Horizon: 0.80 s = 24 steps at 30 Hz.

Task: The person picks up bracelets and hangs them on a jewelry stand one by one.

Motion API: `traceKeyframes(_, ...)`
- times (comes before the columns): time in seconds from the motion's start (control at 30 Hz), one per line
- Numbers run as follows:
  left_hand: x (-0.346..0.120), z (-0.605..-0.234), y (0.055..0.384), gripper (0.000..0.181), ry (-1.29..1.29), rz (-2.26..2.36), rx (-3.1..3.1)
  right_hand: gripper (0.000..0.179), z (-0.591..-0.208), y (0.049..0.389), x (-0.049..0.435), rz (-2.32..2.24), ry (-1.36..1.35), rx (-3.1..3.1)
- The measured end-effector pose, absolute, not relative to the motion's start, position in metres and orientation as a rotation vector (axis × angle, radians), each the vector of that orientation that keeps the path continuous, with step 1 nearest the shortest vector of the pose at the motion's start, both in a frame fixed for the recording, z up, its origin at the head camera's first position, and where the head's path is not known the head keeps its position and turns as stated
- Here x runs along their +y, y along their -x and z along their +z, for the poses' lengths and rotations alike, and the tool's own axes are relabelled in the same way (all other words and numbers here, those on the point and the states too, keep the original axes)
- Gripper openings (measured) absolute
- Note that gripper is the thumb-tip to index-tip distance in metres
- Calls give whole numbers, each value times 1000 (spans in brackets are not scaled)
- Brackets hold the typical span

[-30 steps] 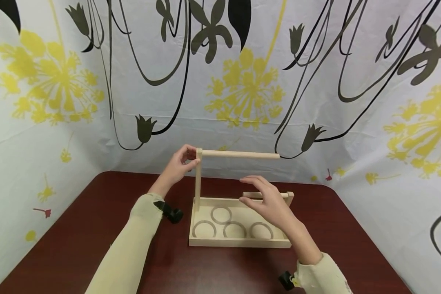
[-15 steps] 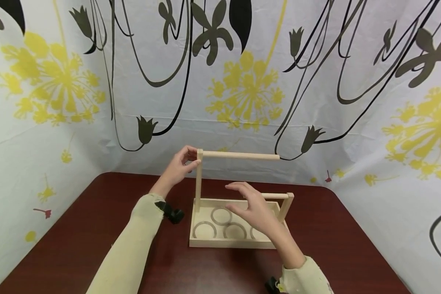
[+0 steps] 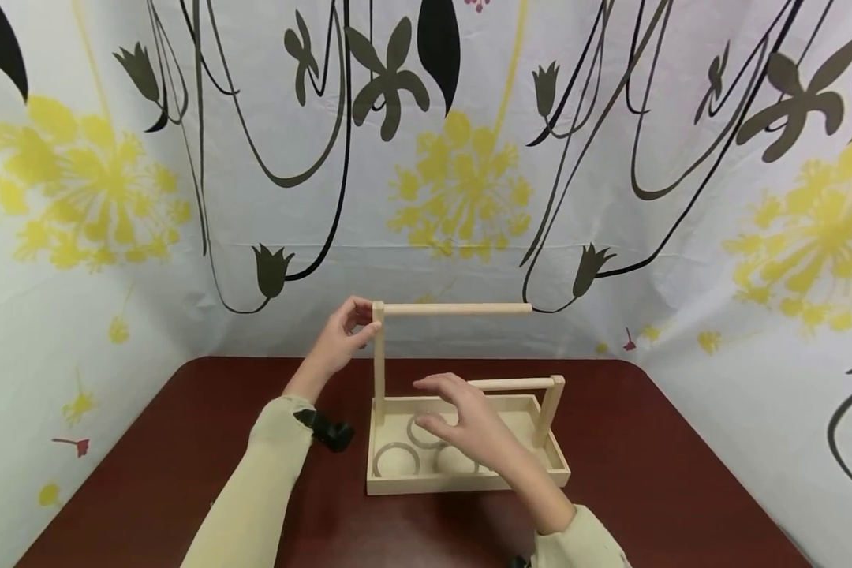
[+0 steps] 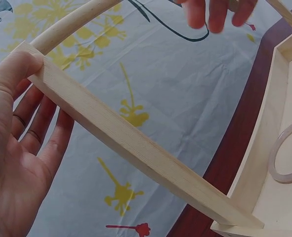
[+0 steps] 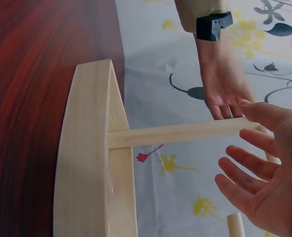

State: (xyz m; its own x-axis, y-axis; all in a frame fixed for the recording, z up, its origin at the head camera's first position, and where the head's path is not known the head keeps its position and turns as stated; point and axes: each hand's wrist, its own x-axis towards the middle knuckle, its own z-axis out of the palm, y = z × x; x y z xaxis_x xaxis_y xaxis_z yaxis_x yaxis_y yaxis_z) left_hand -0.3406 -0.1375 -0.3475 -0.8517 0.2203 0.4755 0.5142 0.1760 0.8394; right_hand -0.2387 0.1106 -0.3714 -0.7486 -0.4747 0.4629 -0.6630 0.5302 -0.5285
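Note:
A pale wooden rack has a shallow tray (image 3: 440, 487) as its base. At its left end, a tall post (image 3: 379, 363) bears a long rod (image 3: 457, 308) pointing right. My left hand (image 3: 335, 341) holds the top of this post, thumb in front and fingers behind, as the left wrist view shows. Above the tray hovers my right hand (image 3: 472, 422), fingers spread and touching nothing. Several greyish rings lie flat in the tray, including one ring (image 4: 272, 160) in the left wrist view; my right hand and forearm partly hide them in the head view.
A shorter post (image 3: 550, 412) on the tray's right carries a lower rod (image 3: 514, 384) pointing left, its end hidden by my right hand. The rack stands on a dark red table (image 3: 220, 450). A flower-patterned cloth (image 3: 433, 205) hangs behind and at the sides.
My right hand has moved left over the tray, uncovering the short post and tray's right end. My left hand keeps its place on the tall post. The head view has shifted slightly.

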Motion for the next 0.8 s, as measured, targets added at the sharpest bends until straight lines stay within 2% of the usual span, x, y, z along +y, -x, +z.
traceKeyframes(0.27,-137,-348,342,27,719,-1731,-2187,45,-379,244,107,1154,-954,-2577)
traceKeyframes(0.8,-134,-348,337,26,703,-1727,-2179,44,-428,269,104,1377,-814,-2612)
